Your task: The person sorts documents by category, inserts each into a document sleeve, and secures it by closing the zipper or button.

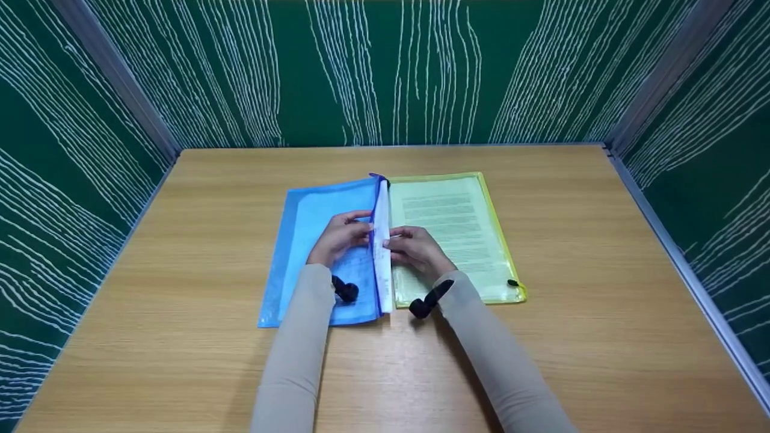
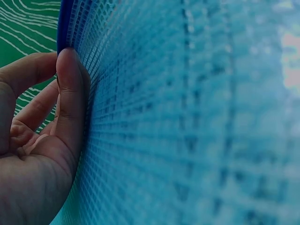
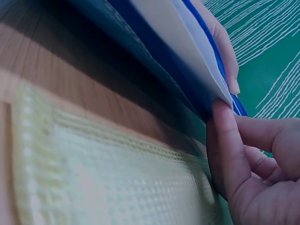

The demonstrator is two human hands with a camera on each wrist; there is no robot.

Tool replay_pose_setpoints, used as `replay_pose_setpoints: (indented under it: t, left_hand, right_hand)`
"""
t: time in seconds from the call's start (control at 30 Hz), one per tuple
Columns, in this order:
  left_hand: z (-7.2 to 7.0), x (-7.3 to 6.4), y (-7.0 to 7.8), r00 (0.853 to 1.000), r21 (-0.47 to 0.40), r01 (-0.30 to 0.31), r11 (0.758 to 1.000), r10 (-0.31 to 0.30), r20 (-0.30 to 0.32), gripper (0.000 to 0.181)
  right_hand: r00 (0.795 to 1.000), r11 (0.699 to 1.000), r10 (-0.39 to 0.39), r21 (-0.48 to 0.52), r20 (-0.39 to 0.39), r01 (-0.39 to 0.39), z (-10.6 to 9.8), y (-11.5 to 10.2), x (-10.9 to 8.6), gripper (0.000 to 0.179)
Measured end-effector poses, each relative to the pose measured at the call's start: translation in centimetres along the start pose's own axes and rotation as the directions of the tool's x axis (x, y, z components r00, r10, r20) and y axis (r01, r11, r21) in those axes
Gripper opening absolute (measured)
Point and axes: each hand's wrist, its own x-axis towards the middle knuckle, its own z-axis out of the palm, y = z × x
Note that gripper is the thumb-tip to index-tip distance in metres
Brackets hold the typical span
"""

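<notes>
A blue mesh zip pouch (image 1: 313, 210) lies on the table, its dark blue zip edge (image 1: 376, 282) raised and parted on the right side. White papers (image 1: 383, 270) stick out of that opening in a narrow strip. My left hand (image 1: 341, 237) pinches the pouch's edge between thumb and fingers, which the left wrist view shows up close. With thumb and fingers my right hand (image 1: 419, 249) pinches the edge of the papers (image 3: 176, 40). Beneath the right hand lies a yellow-edged mesh zip pouch (image 1: 445, 180) with a printed sheet inside.
The wooden table (image 1: 180, 270) has green panels with white wavy lines (image 1: 385, 72) on its far side and both flanks. A dark zip pull (image 1: 513, 282) sits at the yellow pouch's near right corner. Black wrist cameras (image 1: 345, 290) hang below both cuffs.
</notes>
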Motion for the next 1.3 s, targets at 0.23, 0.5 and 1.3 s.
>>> replay_pose_setpoints:
  t: [0.23,0.5,1.3]
  left_hand:
    - [0.1,-0.1,0.1,1.0,-0.008,0.006,1.0,-0.006,-0.013,0.045]
    - [0.2,-0.1,0.0,1.0,-0.016,-0.009,1.0,0.009,-0.014,0.045]
    - [0.4,-0.5,-0.2,1.0,-0.058,-0.012,0.998,0.011,-0.023,0.044]
  right_hand:
    - [0.999,1.0,0.005,-0.008,-0.036,-0.005,0.6,0.0,0.0,0.025]
    - [0.999,1.0,-0.018,-0.011,-0.05,0.017,1.3,0.3,0.1,0.025]
    - [0.994,0.997,0.017,-0.067,-0.109,-0.025,2.1,0.4,0.4,0.016]
